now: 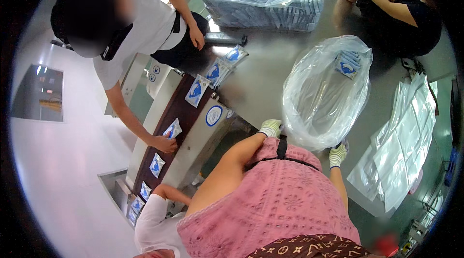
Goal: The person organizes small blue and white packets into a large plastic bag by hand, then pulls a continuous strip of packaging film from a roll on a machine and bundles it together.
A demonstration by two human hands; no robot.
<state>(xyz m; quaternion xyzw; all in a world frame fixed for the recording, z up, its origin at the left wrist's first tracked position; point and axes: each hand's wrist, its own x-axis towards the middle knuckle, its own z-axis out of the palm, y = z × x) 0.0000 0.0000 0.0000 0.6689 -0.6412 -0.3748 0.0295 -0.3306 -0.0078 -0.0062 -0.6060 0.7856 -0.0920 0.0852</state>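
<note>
The bag [294, 94] sits on the table [263, 72], left hand [271, 128] and right hand [338, 154] at its near edge; whether they grip, I can't tell. An uneven tug could topple its packets [347, 67].

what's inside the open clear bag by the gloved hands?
A small stack of blue-and-white packets at the far end of the clear bag. The front packet partly covers the others; what's beneath them is hidden.
</note>
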